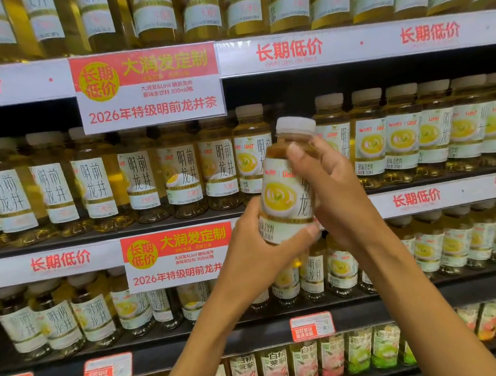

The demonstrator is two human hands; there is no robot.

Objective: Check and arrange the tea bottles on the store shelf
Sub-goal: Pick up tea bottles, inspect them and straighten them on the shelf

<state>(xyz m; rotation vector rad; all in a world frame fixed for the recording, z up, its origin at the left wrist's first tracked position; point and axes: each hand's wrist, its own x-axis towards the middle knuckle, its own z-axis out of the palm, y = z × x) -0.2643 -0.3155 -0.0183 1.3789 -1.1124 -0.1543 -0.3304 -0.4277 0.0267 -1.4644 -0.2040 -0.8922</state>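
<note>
A clear plastic tea bottle with white cap and pale label (285, 182) is held up, slightly tilted, before the middle store shelf (154, 224). The left hand (263, 246) grips its base; the right hand (332, 187) wraps its upper body. Rows of matching shelf bottles (181, 181) stand behind.

Two hands, the left hand (262, 240) and the right hand (333, 190), hold one tea bottle (288, 184) in front of the shelves. Four shelf levels of bottles are in view, the rows too crowded and blurred for an exact count. Two large promotional signs (148, 87) and four small red price tags (312, 326) hang on the shelf edges.
</note>
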